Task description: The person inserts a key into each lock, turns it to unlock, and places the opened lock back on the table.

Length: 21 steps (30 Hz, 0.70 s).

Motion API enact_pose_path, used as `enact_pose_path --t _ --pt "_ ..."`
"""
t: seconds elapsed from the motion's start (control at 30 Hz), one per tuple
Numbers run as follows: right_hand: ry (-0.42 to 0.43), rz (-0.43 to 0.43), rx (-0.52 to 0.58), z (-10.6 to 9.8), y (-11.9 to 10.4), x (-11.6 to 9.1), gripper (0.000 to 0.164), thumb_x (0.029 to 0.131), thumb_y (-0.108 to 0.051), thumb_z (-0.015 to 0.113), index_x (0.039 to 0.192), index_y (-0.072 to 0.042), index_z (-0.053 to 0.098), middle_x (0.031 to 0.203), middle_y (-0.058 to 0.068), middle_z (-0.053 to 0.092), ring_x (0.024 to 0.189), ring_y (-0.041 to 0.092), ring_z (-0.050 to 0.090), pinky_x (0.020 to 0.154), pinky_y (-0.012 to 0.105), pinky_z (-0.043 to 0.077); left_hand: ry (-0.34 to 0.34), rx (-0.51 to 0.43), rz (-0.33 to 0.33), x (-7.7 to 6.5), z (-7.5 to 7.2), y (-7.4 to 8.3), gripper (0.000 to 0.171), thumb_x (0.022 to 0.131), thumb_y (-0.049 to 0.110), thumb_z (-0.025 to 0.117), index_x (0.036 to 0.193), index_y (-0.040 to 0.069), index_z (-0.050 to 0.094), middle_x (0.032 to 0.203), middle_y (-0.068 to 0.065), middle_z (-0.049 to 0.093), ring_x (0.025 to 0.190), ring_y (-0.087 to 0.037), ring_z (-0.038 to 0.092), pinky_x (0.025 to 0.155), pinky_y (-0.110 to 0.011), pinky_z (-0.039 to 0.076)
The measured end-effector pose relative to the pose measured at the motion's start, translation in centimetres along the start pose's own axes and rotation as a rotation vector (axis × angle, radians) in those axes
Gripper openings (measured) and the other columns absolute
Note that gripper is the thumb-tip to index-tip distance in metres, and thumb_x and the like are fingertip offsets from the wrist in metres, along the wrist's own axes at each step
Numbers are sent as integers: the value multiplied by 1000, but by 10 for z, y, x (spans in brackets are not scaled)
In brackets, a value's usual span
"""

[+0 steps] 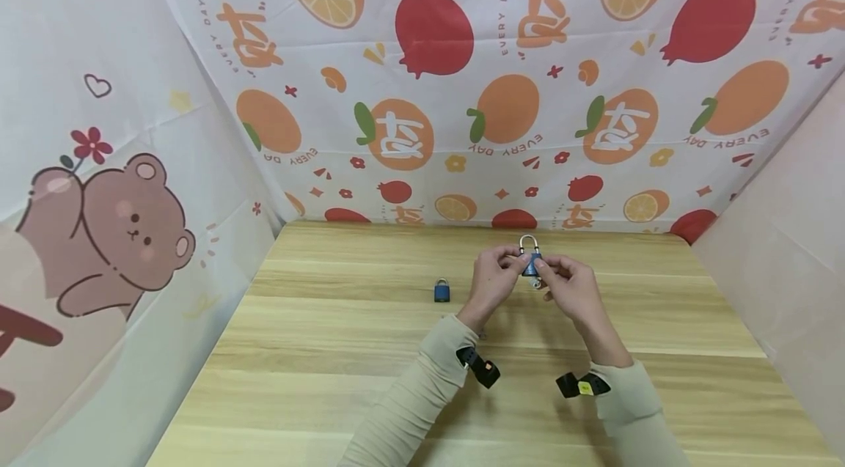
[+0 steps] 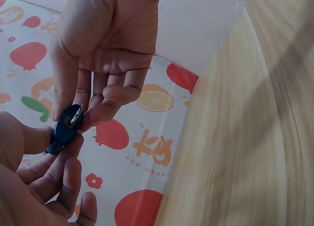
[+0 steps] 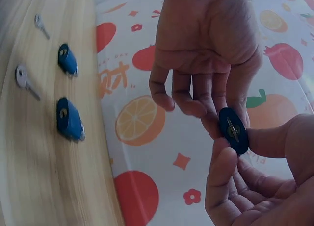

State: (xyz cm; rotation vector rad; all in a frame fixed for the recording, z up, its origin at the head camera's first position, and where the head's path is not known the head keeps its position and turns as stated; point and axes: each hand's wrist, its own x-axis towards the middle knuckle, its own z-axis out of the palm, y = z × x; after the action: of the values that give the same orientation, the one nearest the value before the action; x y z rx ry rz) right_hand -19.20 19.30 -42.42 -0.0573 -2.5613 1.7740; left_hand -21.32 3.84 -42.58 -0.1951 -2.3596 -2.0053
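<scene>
In the head view, both hands hold a blue padlock above the back of the table, its silver shackle pointing up. My left hand pinches one side of the body, thumb on its face. The other side is pinched by my right hand. A silver key stands in the padlock's underside in the left wrist view, seen nearly edge-on. The same key shows in the right wrist view, between both hands' fingertips. Whether the shackle is latched, I cannot tell.
A second blue padlock stands on the wooden table, left of my hands. The right wrist view shows two standing padlocks, one nearer and one farther, beside two loose keys, one large and one small. A fruit-print cloth hangs behind.
</scene>
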Motion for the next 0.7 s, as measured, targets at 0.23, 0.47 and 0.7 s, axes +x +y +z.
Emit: enact_pose_path --t 0.23,0.47,0.7 --pt "23 93 107 1 -3 0 43 101 -30 63 128 4 64 88 -8 67 78 4 62 64 20 56 -22 24 21 0 -1 0 21 99 23 67 107 5 74 85 -11 78 65 -4 54 56 -19 38" --pt "33 125 213 0 -8 -1 45 101 -25 64 131 8 61 85 -11 66 76 1 59 66 16 54 -39 -4 30 1 -2 -1 30 107 25 52 114 2 71 87 -12 73 68 -7 55 60 -19 45" --pt "34 131 234 -2 -12 -5 45 100 -23 64 131 9 60 87 -10 66 71 2 57 67 17 54 -72 -33 43 6 -6 -1 31 109 20 46 114 1 70 94 -13 70 79 -17 65 67 -21 50"
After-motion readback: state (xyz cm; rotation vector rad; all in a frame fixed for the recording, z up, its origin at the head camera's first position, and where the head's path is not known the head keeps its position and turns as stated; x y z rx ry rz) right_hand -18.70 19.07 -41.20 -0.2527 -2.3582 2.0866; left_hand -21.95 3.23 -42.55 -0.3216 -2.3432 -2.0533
